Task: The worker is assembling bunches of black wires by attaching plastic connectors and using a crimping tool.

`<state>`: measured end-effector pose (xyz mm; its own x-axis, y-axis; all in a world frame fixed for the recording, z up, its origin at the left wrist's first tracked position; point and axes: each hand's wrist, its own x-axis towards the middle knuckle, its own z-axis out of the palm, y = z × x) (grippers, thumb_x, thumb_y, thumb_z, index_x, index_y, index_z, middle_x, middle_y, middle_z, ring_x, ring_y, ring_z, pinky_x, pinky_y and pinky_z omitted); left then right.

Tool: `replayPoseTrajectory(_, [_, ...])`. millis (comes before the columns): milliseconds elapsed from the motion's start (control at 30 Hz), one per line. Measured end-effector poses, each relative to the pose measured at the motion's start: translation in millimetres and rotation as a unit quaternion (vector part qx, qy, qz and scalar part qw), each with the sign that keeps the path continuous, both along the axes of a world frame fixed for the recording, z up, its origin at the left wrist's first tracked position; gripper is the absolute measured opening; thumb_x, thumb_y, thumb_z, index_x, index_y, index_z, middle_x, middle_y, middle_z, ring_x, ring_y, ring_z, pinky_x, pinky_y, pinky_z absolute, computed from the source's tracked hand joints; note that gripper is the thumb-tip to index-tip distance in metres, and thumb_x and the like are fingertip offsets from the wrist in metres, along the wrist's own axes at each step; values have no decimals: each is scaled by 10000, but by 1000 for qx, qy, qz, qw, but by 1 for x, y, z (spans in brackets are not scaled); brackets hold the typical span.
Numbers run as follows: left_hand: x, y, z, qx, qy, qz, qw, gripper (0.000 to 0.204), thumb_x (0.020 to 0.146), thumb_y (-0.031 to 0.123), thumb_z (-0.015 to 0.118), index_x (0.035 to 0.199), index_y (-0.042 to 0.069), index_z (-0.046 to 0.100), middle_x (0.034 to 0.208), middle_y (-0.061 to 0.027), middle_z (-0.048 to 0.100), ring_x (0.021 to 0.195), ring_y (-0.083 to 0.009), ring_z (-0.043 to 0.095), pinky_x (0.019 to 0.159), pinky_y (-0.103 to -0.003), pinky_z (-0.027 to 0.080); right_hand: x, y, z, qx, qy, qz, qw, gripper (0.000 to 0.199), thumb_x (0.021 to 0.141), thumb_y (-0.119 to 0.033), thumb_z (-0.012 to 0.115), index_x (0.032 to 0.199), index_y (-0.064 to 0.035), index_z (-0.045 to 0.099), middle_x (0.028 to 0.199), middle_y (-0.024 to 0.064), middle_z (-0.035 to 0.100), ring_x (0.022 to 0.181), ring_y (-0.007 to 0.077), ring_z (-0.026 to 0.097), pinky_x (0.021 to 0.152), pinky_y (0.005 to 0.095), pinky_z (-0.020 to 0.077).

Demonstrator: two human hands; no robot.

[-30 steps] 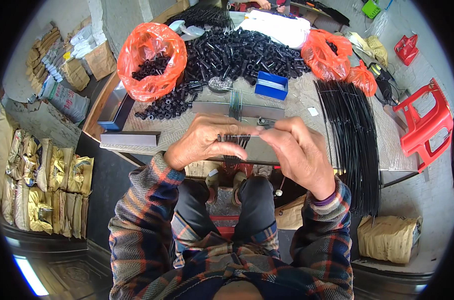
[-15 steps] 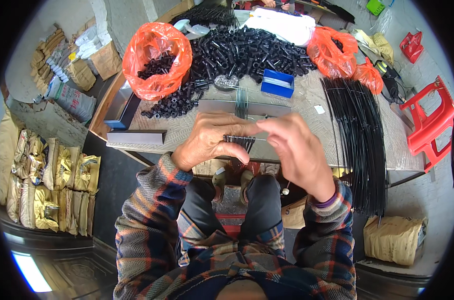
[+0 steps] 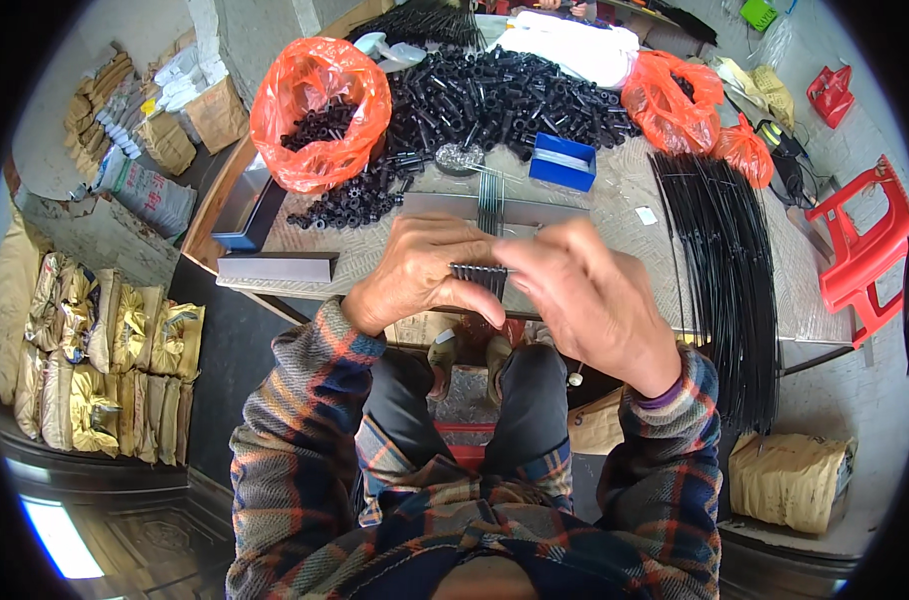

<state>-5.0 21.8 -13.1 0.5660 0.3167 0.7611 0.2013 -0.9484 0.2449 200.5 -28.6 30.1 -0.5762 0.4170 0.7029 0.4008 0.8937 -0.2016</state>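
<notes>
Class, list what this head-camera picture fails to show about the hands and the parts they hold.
- Row of black tubes, head view: far ends covered by the left hand and right hand.
- Thin rods running to the tubes: too thin to count.
- Right hand's fingertips: turned away, grip hidden.
- Grey metal tray: contents covered by both hands.

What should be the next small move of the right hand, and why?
Probably slide the thin rod further into the row of black tubes. The left hand pinches that row at the table edge, and the right hand meets it at its right end, fingertips together.
</notes>
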Motion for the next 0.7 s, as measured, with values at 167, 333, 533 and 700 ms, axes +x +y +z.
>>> replayPoseTrajectory(167, [6,0,3,17,25,-10,999,481,534,427,747,789,38,624,688,-72,591,583,-255,569,500,-341,419,-4,7,2,-1,-26,13,1000,410,740,24,634,1123,-83,534,851,113,540,660,263,594,527,346,471])
replayPoseTrajectory(333, [13,-6,-8,-84,155,33,984,717,526,598,693,1059,127,599,1033,-90,600,1008,-249,559,925,-421,386,-18,7,3,45,-69,-5,997,209,729,-86,667,926,-82,599,839,51,551,665,218,594,526,304,468])
replayPoseTrajectory(533, [8,2,-129,-10,276,177,945,998,523,610,689,1367,212,333,1457,-21,261,1340,-220,238,1083,-463,177,3,-30,22,51,-175,23,983,166,680,-139,694,813,-98,603,744,6,548,578,148,536,464,287,382])
replayPoseTrajectory(700, [11,-25,-138,-17,220,214,952,780,563,303,743,1271,154,451,1397,-52,362,1314,-224,300,1076,-449,211,29,-77,30,-11,-217,122,968,202,634,-132,650,831,-91,642,680,1,499,526,116,482,447,282,331])
